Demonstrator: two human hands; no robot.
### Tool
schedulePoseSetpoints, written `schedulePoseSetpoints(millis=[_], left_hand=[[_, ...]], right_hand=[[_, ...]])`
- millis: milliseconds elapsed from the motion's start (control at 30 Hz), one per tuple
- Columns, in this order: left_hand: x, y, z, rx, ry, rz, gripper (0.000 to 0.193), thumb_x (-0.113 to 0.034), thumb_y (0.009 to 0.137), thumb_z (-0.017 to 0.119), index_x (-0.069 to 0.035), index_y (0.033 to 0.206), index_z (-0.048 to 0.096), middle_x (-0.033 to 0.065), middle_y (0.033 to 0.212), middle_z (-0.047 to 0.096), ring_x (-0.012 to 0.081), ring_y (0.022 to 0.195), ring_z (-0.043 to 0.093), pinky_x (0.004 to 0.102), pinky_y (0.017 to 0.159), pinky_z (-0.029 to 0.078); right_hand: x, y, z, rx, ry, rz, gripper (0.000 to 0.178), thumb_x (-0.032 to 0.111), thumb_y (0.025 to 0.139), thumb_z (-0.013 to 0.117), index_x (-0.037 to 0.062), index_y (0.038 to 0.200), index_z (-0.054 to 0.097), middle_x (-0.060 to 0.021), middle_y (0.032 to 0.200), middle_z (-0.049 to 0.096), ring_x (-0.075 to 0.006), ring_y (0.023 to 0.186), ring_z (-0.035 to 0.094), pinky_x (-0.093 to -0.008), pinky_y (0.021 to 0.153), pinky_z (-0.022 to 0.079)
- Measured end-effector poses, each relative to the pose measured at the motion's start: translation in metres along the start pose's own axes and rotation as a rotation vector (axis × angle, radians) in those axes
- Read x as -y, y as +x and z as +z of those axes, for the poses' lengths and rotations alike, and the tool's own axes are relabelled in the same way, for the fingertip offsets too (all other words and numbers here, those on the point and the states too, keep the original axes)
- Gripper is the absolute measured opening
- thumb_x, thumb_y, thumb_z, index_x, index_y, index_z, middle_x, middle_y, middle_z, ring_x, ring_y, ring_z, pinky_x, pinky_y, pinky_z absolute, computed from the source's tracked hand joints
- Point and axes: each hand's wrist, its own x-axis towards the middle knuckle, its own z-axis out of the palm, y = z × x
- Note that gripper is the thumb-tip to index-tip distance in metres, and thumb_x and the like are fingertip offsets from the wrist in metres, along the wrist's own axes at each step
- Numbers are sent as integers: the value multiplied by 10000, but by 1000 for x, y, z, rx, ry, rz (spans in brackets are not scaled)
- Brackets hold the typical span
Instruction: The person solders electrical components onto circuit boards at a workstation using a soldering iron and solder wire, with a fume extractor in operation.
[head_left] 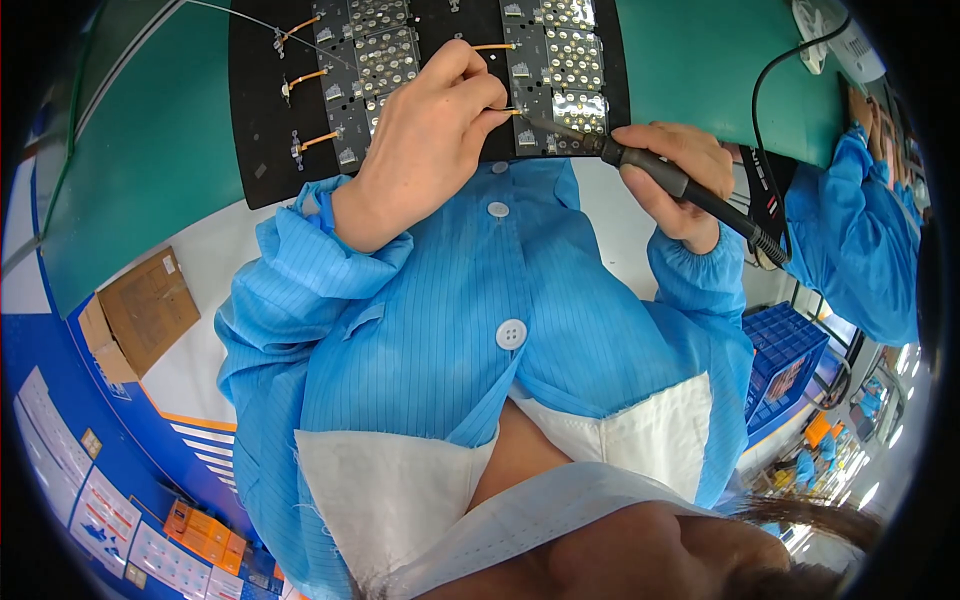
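Observation:
My left hand (pixel 425 140) is closed in a pinch above the black mat. A short orange wire (pixel 509 111) shows at its fingertips and meets the edge of a dark circuit board (pixel 533 135). My right hand (pixel 690 165) is wrapped round the black handle of a soldering iron (pixel 655 170). The iron's thin tip points left and reaches the board close to the wire's end. Whether it touches the joint is too small to tell. The rest of the held wire is hidden behind my left fingers.
Another column of circuit boards (pixel 345 75) has orange wires with small connectors (pixel 298 150) jutting left. The boards lie on a black mat (pixel 265 110) over a green mat (pixel 690 65). A black cable (pixel 762 100) hangs at right, near a co-worker's blue sleeve (pixel 840 215). A cardboard box (pixel 150 305) stands lower left.

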Motion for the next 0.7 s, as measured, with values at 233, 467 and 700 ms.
schedulePoseSetpoints(millis=[233,467,700], left_hand=[[2,-1,1,-7,-6,0,90,4,772,695,11,842,640,91,872,514,217,690,558,314,584,445],[1,-1,2,-13,-19,-3,86,14,775,691,15,842,637,81,856,507,198,661,536,297,562,428],[0,-3,1,29,6,-36,87,-8,781,684,4,827,612,111,931,527,290,769,629,381,651,506]], right_hand=[[-2,-1,2,3,-30,11,245,148,765,726,-12,946,685,-95,667,654,-176,545,628,-259,478,455],[-1,-2,0,6,0,10,237,140,765,724,-17,939,691,-99,698,676,-184,564,646,-255,498,481],[-1,-2,2,-6,2,-1,239,141,760,724,-17,936,691,-103,701,678,-189,571,653,-261,510,492]])
